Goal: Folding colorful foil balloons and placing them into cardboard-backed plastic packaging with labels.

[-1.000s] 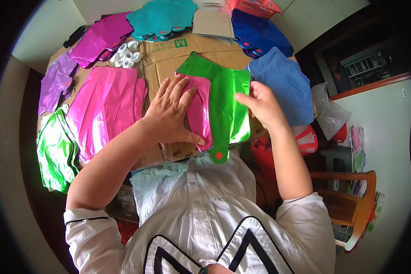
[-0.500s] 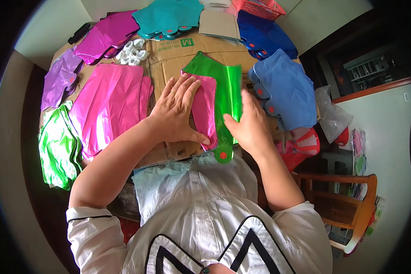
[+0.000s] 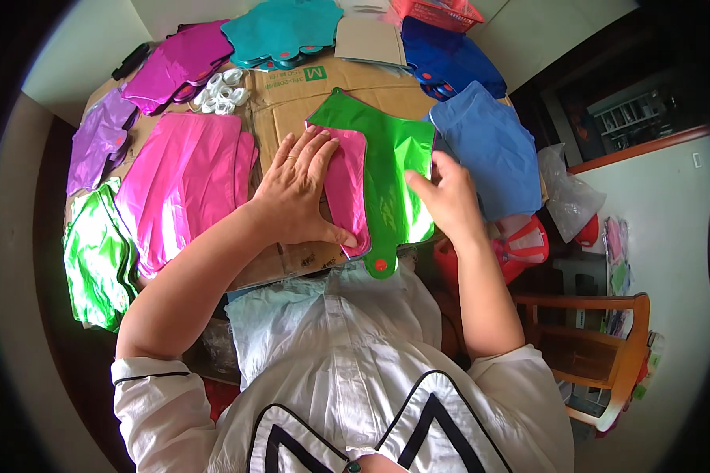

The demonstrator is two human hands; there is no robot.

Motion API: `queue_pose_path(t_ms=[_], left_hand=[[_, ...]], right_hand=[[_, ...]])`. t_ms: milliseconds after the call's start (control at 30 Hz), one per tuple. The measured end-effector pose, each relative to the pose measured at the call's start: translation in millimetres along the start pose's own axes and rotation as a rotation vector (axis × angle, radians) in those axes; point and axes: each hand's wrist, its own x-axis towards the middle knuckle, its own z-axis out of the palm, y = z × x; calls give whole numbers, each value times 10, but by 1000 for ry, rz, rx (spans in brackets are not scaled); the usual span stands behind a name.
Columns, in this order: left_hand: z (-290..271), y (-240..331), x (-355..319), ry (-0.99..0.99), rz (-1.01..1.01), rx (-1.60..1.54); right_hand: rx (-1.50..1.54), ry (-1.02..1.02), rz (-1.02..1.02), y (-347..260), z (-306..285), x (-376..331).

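Observation:
In front of me lies a shiny green flat foil balloon (image 3: pixel 390 169), with a rounded tab and red dot at its near end. A pink foil flap (image 3: pixel 345 177) covers its left part; whether it is the same piece folded over, I cannot tell. My left hand (image 3: pixel 301 193) rests on the pink flap with fingers stretched and thumb at its near end. At the green balloon's right edge my right hand (image 3: pixel 454 193) is closed, the thumb over the foil and the fingers curled at the edge, partly hidden.
Cardboard (image 3: pixel 288 91) covers the table. Around it lie stacks of foil: pink (image 3: pixel 181 181), bright green (image 3: pixel 95 260), purple (image 3: pixel 177 67), teal (image 3: pixel 284 31), dark blue (image 3: pixel 454 59) and light blue (image 3: pixel 489 146). White ribbon rolls (image 3: pixel 221 93) sit at the back left. A wooden chair (image 3: pixel 627 347) stands right.
The green foil's right part has swung outward and now lies wider and flatter. My right hand has moved slightly right, its fingers now curled at the edge. My left hand stays on the pink flap.

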Motion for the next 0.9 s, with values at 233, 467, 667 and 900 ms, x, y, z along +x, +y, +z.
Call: queue_pose_path(t_ms=[233, 467, 667, 900], left_hand=[[20, -14, -18, 26, 10, 10], [59, -22, -42, 79, 20, -16], [18, -13, -21, -7, -4, -11], [40, -22, -24, 29, 10, -4]], right_hand=[[-380, 315, -497, -185, 314, -56], [-606, 216, -720, -107, 639, -96], [-679, 190, -728, -98, 752, -74], [-622, 186, -644, -229, 866, -54]])
